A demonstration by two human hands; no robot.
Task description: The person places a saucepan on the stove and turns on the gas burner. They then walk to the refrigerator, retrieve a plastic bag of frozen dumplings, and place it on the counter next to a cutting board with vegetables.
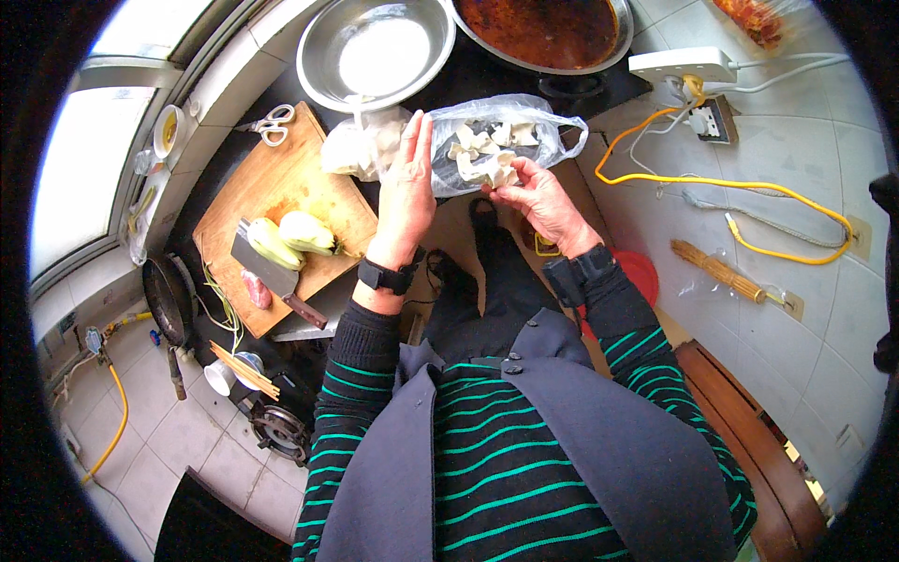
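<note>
My right hand [548, 207] pinches a pale, folded piece of food [491, 170] between thumb and fingertips at the near edge of a clear plastic bag [509, 107]. Several similar white pieces [474, 140] lie inside that bag, whose handle loop sticks out to the right. Held edge-on against the bag's left side is my left hand [407, 193], its fingers straight and together; its thumb is hidden, so whether it grips the plastic cannot be told. Left of it sits another plastic bag [362, 147] with whitish contents.
A steel basin [309, 53] and a pot of red-brown broth [541, 31] stand beyond the bags. On the wooden cutting board [218, 211] lie scissors [274, 126], a cleaver [263, 263], two peeled pale vegetables [307, 233] and raw meat [256, 289]. A power strip [681, 64] is at right.
</note>
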